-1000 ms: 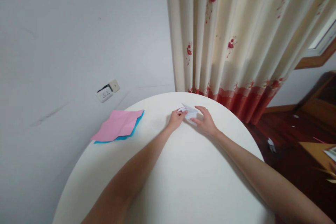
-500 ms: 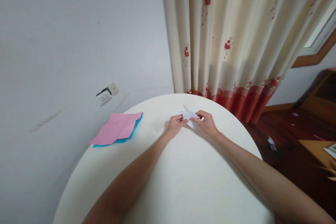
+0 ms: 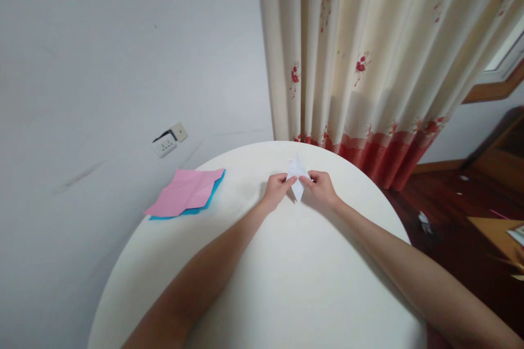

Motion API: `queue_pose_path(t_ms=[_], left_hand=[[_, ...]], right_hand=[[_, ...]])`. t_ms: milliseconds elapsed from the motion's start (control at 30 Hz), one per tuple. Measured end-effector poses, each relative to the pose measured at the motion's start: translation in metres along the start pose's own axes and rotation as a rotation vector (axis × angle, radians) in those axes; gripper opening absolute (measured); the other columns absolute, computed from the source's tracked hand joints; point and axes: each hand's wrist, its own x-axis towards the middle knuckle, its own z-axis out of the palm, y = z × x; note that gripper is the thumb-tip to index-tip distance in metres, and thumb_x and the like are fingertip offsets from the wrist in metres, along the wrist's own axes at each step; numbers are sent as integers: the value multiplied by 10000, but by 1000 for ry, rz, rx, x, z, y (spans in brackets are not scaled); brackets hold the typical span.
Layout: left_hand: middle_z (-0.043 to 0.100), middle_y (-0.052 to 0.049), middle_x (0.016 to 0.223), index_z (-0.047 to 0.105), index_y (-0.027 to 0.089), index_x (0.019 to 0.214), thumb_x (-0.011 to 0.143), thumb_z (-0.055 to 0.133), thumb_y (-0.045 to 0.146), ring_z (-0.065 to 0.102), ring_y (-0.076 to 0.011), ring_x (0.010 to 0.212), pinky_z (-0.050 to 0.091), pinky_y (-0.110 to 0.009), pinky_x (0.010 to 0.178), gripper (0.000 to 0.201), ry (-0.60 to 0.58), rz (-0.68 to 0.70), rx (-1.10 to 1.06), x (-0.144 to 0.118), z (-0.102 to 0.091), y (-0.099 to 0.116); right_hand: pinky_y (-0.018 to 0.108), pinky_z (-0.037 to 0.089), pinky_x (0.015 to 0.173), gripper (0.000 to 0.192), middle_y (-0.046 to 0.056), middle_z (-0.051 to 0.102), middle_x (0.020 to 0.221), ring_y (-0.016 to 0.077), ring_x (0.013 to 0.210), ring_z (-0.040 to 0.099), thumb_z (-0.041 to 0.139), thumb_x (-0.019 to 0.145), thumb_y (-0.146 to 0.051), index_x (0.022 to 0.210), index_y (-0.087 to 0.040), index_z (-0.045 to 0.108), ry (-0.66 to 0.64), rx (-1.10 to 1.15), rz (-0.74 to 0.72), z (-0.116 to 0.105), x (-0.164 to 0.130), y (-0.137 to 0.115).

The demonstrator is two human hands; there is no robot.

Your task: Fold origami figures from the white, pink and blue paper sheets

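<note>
1. The folded white paper (image 3: 298, 190) is pinched from both sides by the left hand (image 3: 275, 191) and the right hand (image 3: 321, 188), with the thumbs pressed on its near face and nearly meeting.
2. The paper is thin and matte, creased into a narrow, pointed shape; one tip is aimed toward the wearer, and another toward the far edge. It is held over the far part of the counter (image 3: 307, 278), between the hands.
3. To the left, a pink sheet (image 3: 184, 191), lightly creased, is laid over a blue sheet (image 3: 214, 193), whose edge is exposed along the right and near sides.
4. The counter is smooth, white and rounded at its far edge.
5. Behind it, a pale, scuffed wall (image 3: 123, 54) is fitted with a white socket (image 3: 165, 145).
6. Beside the wall, a pleated cream curtain (image 3: 368, 27) is patterned with red flowers and banded in red below.
7. At right, a dark reddish floor (image 3: 440, 202) and a wood-trimmed window (image 3: 497, 87) are partly seen.
</note>
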Motion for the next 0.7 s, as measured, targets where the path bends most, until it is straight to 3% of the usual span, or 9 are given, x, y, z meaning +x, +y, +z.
queue_pose_path(t_ms=[300, 367, 500, 567, 700], left_hand=[[675, -22, 702, 668, 156, 703, 731, 732, 486, 625, -143, 683, 502, -264, 684, 338, 105, 37, -116, 2, 6, 2], [705, -46, 815, 665, 158, 850, 749, 708, 528, 658, -163, 747, 521, -286, 715, 386, 28, -10, -205, 1, 8, 3], [714, -98, 967, 566, 186, 1149, 815, 608, 611, 691, -187, 801, 533, -316, 718, 542, -275, -215, -274, -5, 13, 4], [711, -93, 908, 566, 179, 1124, 830, 583, 623, 679, -164, 738, 516, -294, 685, 533, -324, -252, -248, -6, 14, 2], [633, -29, 675, 596, 150, 810, 824, 588, 624, 565, -101, 553, 408, -228, 537, 475, -261, -187, -152, -6, 13, -3]], right_hand=[[252, 368, 515, 435, 0, 572, 536, 119, 511, 454, 671, 687, -580, 566, -165, 625, 47, 100, 93, -6, 7, 4], [255, 368, 513, 464, 2, 567, 533, 119, 509, 453, 668, 689, -609, 566, -164, 624, 80, 129, 104, -5, 6, 3], [260, 360, 491, 476, 7, 566, 541, 125, 507, 450, 689, 674, -631, 584, -169, 621, 149, 208, 146, -3, 2, -3], [262, 369, 502, 457, 7, 572, 552, 125, 515, 454, 704, 672, -612, 591, -169, 631, 175, 233, 152, -3, 1, -7], [261, 386, 538, 430, 9, 593, 561, 123, 530, 477, 696, 696, -578, 591, -164, 643, 203, 244, 124, -2, 1, -10]])
